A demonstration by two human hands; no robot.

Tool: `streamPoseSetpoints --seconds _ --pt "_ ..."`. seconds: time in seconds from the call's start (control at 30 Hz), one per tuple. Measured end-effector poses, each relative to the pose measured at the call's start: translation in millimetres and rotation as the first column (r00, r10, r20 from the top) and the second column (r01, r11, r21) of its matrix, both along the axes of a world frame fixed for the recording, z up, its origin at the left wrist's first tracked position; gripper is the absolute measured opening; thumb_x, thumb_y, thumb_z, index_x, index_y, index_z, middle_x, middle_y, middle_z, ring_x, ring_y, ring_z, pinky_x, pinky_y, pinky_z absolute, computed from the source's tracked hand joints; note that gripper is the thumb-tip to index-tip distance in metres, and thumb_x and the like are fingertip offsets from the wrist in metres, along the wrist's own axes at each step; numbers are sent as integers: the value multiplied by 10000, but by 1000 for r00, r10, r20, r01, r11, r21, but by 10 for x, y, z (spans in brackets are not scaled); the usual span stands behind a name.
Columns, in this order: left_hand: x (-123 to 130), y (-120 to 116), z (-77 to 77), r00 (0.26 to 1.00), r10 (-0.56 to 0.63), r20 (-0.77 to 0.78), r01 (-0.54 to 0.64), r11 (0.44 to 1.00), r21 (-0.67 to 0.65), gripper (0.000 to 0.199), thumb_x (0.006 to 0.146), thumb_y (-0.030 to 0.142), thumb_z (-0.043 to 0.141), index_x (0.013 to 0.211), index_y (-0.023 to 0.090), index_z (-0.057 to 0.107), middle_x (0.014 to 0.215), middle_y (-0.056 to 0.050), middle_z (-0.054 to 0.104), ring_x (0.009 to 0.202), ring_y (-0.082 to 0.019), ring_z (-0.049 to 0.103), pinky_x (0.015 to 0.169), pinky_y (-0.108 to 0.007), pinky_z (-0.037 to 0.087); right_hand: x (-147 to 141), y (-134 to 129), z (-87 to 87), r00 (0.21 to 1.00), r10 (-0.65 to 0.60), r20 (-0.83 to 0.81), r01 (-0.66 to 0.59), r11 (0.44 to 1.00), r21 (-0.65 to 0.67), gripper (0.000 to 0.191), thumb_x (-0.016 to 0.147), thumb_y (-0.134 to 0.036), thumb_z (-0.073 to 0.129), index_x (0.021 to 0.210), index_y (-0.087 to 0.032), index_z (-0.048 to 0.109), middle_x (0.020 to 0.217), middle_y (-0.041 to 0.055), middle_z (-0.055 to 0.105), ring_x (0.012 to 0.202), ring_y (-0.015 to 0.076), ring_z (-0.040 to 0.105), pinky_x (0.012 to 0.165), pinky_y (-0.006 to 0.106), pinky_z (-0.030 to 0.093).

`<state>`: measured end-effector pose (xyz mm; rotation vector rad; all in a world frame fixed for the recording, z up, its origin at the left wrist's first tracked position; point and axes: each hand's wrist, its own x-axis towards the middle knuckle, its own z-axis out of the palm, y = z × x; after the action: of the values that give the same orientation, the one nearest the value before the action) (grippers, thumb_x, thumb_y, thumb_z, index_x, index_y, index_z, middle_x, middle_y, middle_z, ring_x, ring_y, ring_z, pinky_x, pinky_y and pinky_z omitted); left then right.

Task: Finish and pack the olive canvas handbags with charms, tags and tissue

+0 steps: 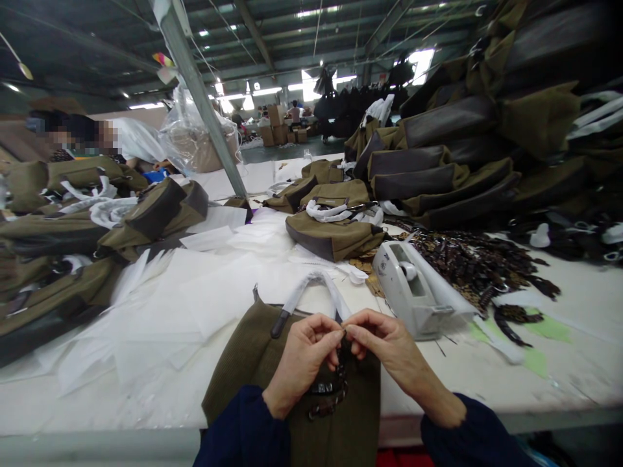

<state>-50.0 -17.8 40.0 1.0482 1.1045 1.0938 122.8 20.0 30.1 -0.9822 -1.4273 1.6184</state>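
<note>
An olive-green bag (243, 350) lies at the table's front edge, its handle (311, 280) wrapped in white material and standing up. Over the bag's upper part, my left hand (309, 353) and my right hand (384, 337) meet, fingertips pinched together near the base of the handle. A dark patterned strap (341, 383) hangs below the fingertips against the bag. The small piece between the fingers is too hidden to name.
White sheets (165, 311) spread over the left of the table, beside piled olive bags (53, 227). A grey tape dispenser (409, 285) and a heap of dark patterned straps (477, 266) lie to the right. More bags (438, 168) are stacked behind; a metal post (199, 97) rises at back left.
</note>
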Motion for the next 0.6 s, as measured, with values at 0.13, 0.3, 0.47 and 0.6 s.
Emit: streamPoseSetpoints --seconds 0.13,0.3,0.47,0.6 --pt "0 2 -3 999 7 -37 -7 1000 -11 234 846 344 672 810 123 605 600 33 556 469 -60 485 470 -180 415 -8 -9 29 998 23 56 -26 998 55 264 848 -417 693 868 -154 703 653 -14 632 583 101 576 561 204 492" --pt "-4 -5 -55 997 11 -73 -12 1000 -11 214 851 332 660 809 134 589 610 44 538 464 -53 469 445 -168 384 -11 -28 18 979 -13 205 -47 958 283 202 900 -344 633 832 -170 707 714 -7 629 634 115 574 591 219 467" --pt "1 20 -85 999 -9 -43 7 999 -45 246 842 366 663 817 137 576 611 40 545 467 -58 476 457 -174 404 -44 -42 -89 971 -64 230 -6 957 291 194 916 -336 606 844 -178 691 728 -3 636 651 128 586 611 229 473" --pt "-5 -32 -68 997 12 -71 -14 999 -29 286 843 394 652 971 151 573 672 21 584 546 -100 542 533 -213 454 42 -87 -153 960 -109 257 21 947 322 170 920 -282 584 1050 -192 647 888 25 666 719 146 626 640 246 512"
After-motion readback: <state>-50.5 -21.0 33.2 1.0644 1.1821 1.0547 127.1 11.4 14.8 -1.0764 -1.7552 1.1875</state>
